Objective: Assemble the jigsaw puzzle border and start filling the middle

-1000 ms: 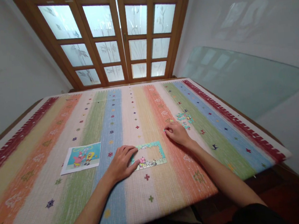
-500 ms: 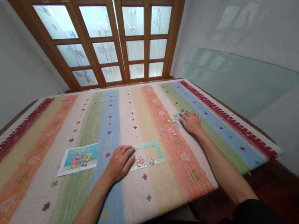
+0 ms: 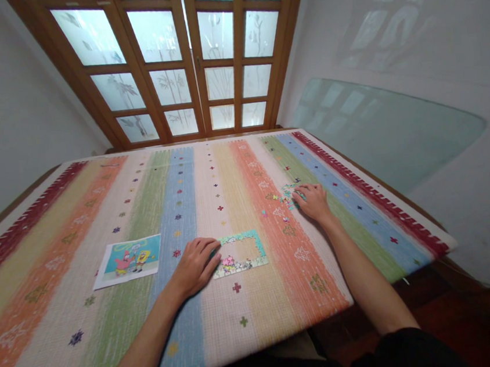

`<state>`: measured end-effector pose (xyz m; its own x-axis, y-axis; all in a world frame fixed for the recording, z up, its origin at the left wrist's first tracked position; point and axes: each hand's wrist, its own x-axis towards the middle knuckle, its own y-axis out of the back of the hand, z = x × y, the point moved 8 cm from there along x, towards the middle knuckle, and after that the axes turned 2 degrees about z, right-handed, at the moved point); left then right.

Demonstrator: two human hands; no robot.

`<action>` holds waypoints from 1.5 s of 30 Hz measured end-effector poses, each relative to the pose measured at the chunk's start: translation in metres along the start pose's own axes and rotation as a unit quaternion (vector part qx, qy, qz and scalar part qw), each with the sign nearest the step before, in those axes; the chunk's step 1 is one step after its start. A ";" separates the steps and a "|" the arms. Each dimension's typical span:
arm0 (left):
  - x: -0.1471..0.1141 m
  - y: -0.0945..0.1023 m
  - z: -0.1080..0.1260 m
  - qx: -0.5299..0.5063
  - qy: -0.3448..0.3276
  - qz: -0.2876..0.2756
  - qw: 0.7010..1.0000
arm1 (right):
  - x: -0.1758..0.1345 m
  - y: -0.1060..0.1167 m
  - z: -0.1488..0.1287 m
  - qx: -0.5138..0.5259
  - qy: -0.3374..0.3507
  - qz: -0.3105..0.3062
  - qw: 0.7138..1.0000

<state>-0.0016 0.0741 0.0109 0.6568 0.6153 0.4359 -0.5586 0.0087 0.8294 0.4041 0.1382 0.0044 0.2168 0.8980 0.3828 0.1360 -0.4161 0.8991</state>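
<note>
My left hand [image 3: 197, 264] rests at the left edge of a partly assembled jigsaw puzzle [image 3: 259, 260]; its fingers lie stretched over that edge, covering part of it. The puzzle's border is joined, with pink and yellow pieces at lower left and a bare middle. Farther off to the right, my right hand [image 3: 313, 202] is over a cluster of loose puzzle pieces [image 3: 287, 192]. Its fingers are bent and slightly apart, their tips among the pieces, and no held piece can be made out. Some of the cluster is hidden under the hand.
A printed cartoon picture [image 3: 133, 259] lies on the left, showing a pink starfish and a yellow sponge character. The striped tablecloth [image 3: 164, 332] covers the table. Behind it stand wooden glazed doors [image 3: 196, 77], and a glass panel [image 3: 388, 127] is at the right wall.
My right hand has shifted slightly among the loose pieces, its fingers drawn a little closer together. My left hand stays on the puzzle's edge. The view has moved very slightly.
</note>
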 end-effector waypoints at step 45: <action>0.000 0.002 -0.004 -0.003 0.011 0.000 1.000 | -0.010 0.009 -0.020 0.087 0.132 -0.077 0.984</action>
<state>-0.0046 0.0769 0.0111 0.6456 0.6329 0.4273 -0.5608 0.0133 0.8278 0.3833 0.1286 0.0129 -0.0755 0.9489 0.3065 0.3166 -0.2687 0.9097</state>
